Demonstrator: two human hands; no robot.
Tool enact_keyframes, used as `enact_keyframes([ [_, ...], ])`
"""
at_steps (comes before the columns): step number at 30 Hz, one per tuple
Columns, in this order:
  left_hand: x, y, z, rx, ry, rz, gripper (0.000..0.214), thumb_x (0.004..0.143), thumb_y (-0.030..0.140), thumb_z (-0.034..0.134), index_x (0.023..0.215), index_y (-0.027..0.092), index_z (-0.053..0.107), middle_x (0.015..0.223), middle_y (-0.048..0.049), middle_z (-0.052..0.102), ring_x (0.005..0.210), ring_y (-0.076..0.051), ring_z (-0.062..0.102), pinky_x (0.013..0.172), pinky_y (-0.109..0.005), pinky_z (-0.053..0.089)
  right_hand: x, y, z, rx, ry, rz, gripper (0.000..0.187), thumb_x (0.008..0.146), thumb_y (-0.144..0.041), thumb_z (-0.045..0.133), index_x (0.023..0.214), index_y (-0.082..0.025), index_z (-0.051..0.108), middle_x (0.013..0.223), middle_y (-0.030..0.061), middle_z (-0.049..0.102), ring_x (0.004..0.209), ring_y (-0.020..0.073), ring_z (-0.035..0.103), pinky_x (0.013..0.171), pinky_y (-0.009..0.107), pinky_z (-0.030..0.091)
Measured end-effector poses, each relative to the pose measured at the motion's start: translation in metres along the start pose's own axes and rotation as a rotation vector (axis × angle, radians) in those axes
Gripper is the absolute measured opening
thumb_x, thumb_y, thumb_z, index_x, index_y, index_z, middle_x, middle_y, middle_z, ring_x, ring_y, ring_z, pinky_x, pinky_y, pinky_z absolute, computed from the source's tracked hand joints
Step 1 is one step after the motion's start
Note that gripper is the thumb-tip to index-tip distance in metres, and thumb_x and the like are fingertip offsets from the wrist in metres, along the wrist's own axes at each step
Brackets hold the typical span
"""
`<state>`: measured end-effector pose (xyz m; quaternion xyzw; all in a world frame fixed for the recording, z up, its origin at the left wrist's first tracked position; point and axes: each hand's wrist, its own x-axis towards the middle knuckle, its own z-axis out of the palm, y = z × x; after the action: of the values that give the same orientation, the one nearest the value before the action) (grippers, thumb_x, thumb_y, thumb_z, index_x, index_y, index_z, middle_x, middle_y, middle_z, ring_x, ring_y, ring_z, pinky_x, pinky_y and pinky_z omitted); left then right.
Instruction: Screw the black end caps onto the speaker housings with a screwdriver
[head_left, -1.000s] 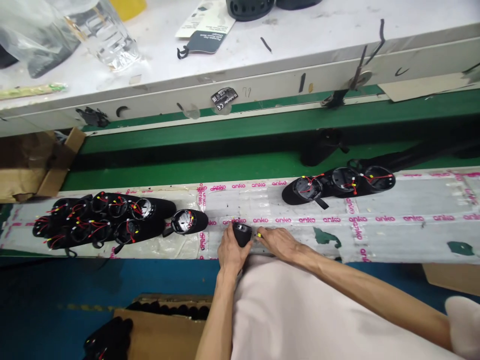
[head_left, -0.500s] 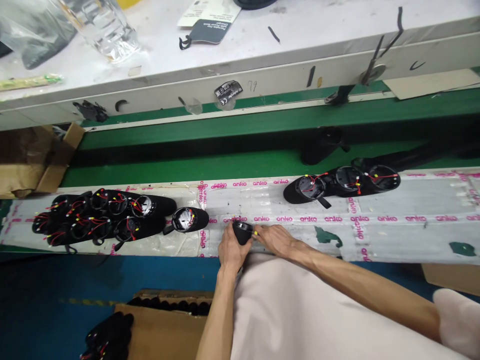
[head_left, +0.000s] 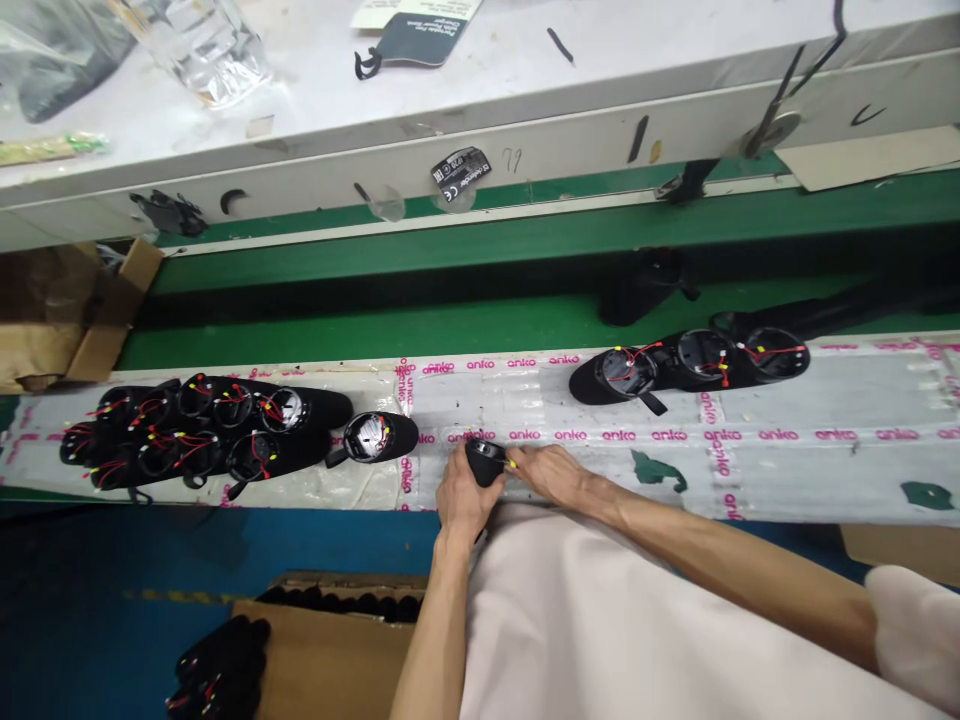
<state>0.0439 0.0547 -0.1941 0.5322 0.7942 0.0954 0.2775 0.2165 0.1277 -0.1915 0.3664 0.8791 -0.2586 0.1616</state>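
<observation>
My left hand (head_left: 463, 498) is wrapped round a black fabric-covered cylinder (head_left: 486, 470), which tilts at the near edge of the strip with its open end up. Close against that rim, my right hand (head_left: 553, 474) has its fingers pinched at a small yellow connector (head_left: 511, 463); any wire on it is too small to make out. To the left stands a similar black cylinder (head_left: 396, 438) with a silvery inside and a strap. Farther left, several more open black cylinders (head_left: 247, 455) with red wires are grouped together.
The cylinders sit on a plastic-covered strip (head_left: 480, 395) with pink print. At the right are three wired cylinders (head_left: 627, 372), and another dark cylinder (head_left: 645, 288) stands on the green belt (head_left: 360, 330). A white shelf (head_left: 315, 120) runs behind. Below left is a cardboard box (head_left: 330, 660).
The view has shifted slightly. Both hands stay at the cylinder, with hardly any visible movement.
</observation>
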Motion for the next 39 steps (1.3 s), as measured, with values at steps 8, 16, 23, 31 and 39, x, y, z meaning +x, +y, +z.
enact_keyframes([
  [8, -0.001, 0.002, -0.001, 0.017, -0.007, -0.012, 0.087, 0.078, 0.047, 0.073, 0.150, 0.015, 0.035, 0.136, -0.0178, 0.061, 0.126, -0.033, 0.060, 0.099, -0.042, 0.051, -0.005, -0.006, -0.003, -0.017, 0.002, 0.014, 0.031, 0.109, -0.035, 0.033, 0.122, -0.017, 0.054, 0.099, 0.0139, 0.072, 0.080, 0.0248, 0.073, 0.068, 0.029, 0.049],
  [16, -0.002, 0.006, 0.002, 0.044, 0.016, -0.006, 0.087, 0.079, 0.046, 0.072, 0.150, 0.011, 0.035, 0.132, -0.0200, 0.062, 0.121, -0.034, 0.062, 0.096, -0.043, 0.052, -0.005, -0.001, -0.015, 0.059, -0.033, -0.034, 0.031, 0.108, -0.034, 0.037, 0.121, -0.015, 0.057, 0.092, 0.0119, 0.075, 0.084, 0.0262, 0.074, 0.071, 0.030, 0.048],
  [23, -0.001, 0.007, 0.002, 0.039, 0.020, 0.001, 0.086, 0.079, 0.044, 0.072, 0.150, 0.010, 0.035, 0.131, -0.0204, 0.062, 0.118, -0.035, 0.063, 0.093, -0.044, 0.053, -0.001, 0.007, -0.021, 0.103, -0.062, -0.055, 0.030, 0.106, -0.037, 0.042, 0.118, -0.016, 0.059, 0.090, 0.0097, 0.076, 0.084, 0.0263, 0.073, 0.067, 0.030, 0.046],
  [31, 0.001, 0.002, -0.001, -0.001, -0.002, -0.005, 0.086, 0.077, 0.041, 0.075, 0.150, 0.015, 0.036, 0.135, -0.0162, 0.061, 0.123, -0.033, 0.062, 0.097, -0.042, 0.052, 0.007, 0.010, -0.010, 0.073, -0.067, -0.076, 0.032, 0.108, -0.038, 0.037, 0.120, -0.016, 0.057, 0.092, 0.0095, 0.075, 0.089, 0.0256, 0.072, 0.072, 0.030, 0.045],
  [39, 0.001, -0.002, 0.004, 0.007, 0.007, 0.000, 0.089, 0.077, 0.043, 0.076, 0.150, 0.014, 0.035, 0.134, -0.0163, 0.062, 0.121, -0.033, 0.062, 0.096, -0.043, 0.053, 0.009, 0.013, -0.013, 0.002, -0.075, -0.108, 0.032, 0.108, -0.037, 0.037, 0.119, -0.016, 0.058, 0.102, 0.0114, 0.074, 0.088, 0.0259, 0.072, 0.071, 0.030, 0.047],
])
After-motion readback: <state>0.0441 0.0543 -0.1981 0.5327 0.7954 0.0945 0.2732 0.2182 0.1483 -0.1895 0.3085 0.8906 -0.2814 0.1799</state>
